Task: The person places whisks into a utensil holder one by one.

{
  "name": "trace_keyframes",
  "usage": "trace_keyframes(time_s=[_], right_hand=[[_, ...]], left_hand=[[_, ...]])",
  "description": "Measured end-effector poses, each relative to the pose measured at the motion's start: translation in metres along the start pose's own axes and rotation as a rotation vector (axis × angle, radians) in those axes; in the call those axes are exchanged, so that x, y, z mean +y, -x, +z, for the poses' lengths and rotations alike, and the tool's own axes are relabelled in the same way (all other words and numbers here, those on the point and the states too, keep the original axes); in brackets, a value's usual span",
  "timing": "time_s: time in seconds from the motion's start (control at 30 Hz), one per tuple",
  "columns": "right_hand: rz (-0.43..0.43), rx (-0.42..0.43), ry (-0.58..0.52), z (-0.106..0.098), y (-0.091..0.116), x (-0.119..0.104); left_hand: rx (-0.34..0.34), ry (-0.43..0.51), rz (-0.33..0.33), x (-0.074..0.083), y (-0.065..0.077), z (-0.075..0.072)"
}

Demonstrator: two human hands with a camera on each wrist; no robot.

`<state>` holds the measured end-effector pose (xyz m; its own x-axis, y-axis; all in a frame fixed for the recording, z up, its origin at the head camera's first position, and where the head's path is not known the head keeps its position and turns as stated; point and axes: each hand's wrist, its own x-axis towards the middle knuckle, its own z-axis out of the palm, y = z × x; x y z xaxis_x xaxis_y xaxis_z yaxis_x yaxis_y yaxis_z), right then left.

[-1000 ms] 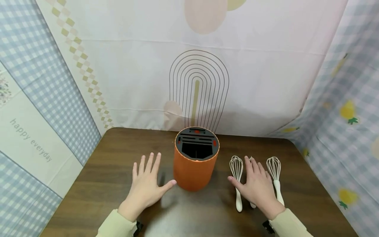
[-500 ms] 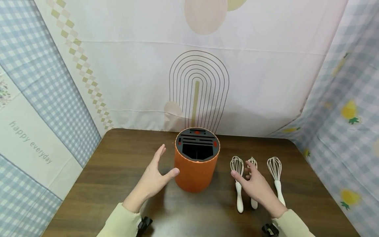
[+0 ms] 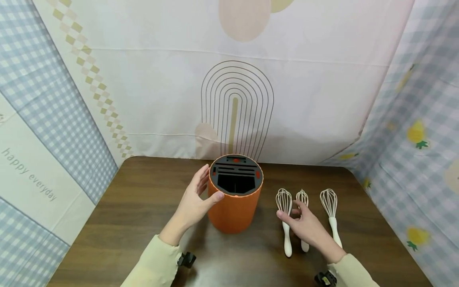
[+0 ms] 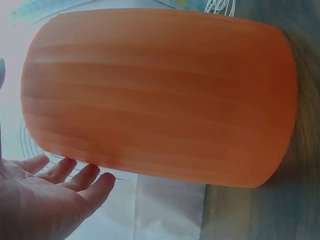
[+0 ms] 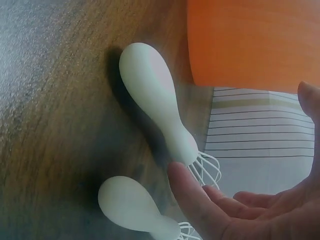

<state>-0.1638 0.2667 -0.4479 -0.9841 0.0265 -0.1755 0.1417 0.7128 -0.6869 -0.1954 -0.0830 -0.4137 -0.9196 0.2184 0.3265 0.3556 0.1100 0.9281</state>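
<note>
My left hand (image 3: 192, 208) is left of the orange holder (image 3: 232, 217), right hand (image 3: 308, 226) to its right, fingers wide on both; I should pinch the whisk (image 3: 286, 231) nearest it mid-handle.

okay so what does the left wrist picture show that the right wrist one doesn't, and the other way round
Only the left wrist view shows the left hand, its fingers at the edge of the orange container, and the container's side from end to end.

Only the right wrist view shows the right hand and two white whisk handles.

Both show orange container wall, white whisk wires, wooden tabletop and pale lined cloth.
</note>
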Motion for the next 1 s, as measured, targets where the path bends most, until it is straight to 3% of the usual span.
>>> trace_keyframes(time_s=[0.17, 0.37, 0.6, 1.0], right_hand=[[0.022, -0.022, -0.056, 0.001, 0.001, -0.001], [0.037, -0.044, -0.046, 0.005, 0.005, 0.001], [0.016, -0.022, -0.108, 0.013, 0.006, 0.006], [0.012, 0.021, -0.049, 0.022, 0.007, 0.011]], left_hand=[[0.010, -0.046, 0.019, 0.002, -0.002, 0.002], [0.021, -0.124, 0.031, 0.001, -0.003, 0.002], [0.035, -0.156, 0.024, 0.000, -0.001, 0.001], [0.050, -0.178, 0.002, 0.003, -0.002, 0.005]])
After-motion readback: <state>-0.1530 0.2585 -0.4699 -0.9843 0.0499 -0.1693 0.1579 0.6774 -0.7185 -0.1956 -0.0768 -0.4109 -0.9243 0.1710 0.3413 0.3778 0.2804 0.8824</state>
